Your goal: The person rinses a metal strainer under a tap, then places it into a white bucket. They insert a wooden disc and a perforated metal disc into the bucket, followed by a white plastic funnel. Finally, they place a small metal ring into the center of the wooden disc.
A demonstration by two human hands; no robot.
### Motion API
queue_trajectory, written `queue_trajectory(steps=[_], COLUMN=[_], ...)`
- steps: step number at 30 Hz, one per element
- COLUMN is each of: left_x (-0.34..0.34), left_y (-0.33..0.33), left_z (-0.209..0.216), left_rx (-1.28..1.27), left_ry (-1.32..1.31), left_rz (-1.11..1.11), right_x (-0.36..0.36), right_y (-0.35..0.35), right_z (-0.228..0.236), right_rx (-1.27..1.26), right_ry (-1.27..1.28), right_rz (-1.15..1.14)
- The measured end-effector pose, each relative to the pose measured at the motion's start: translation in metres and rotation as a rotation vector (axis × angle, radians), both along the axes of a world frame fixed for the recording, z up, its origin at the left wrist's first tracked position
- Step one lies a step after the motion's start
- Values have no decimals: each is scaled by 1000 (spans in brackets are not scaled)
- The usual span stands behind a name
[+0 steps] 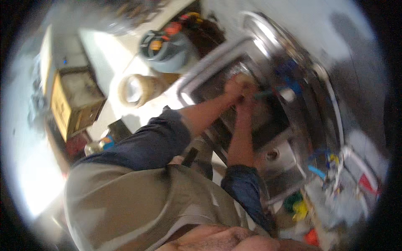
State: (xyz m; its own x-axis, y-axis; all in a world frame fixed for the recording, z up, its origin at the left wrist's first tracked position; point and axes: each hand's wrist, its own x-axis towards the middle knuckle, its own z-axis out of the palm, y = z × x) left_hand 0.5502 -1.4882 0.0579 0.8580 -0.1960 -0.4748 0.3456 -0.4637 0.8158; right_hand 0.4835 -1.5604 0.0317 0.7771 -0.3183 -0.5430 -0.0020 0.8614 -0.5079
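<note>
Because blur smears the middle of the view, the pale, glossy, clear-looking object (pixel 238 69) shows only as a bright patch in the larger basin of the silvery metal sink (pixel 215 57), just beside the bare left hand (pixel 233 87) and near the bare right hand (pixel 248 97). It is probably light, smooth and slippery if wet, perhaps thin and easily crushed, so a gentle hold around its sides, supported from beneath, would suit it. Both hands lie close together, but whether the grip is closed on it or released cannot be told. Its outline is lost, the fingers merge, and a thin greenish strip (pixel 264 93) beside the right hand is unidentifiable.
</note>
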Motion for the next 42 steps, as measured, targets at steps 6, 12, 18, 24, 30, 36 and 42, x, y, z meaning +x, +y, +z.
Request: queue_trajectory(steps=[6, 12, 18, 24, 30, 36, 42], left_x=[8, 62, 31, -38, 1, -3, -10], left_y=[6, -24, -9, 24, 41, 48, 35], left_z=[54, 39, 24, -9, 44, 81, 51], left_rx=[42, 3, 52, -2, -773, -732, -765], left_ry=[-209, 27, -625, 162, 740, 742, 695], left_rz=[-425, -1285, -1071, -132, 180, -176, -58], right_x=[-34, -63, -55, -10, -31, -1, 28], right_y=[-12, 2, -20, 9, 24, -49, -89], right_z=[21, 54, 24, 25, 38, 75, 64], right_rx=[-1172, -601, -1024, -1079, -942, -808, -1135], right_ry=[558, 415, 452, 952, 603, -34, -306], right_rz=[380, 84, 324, 247, 33, 627, 973])
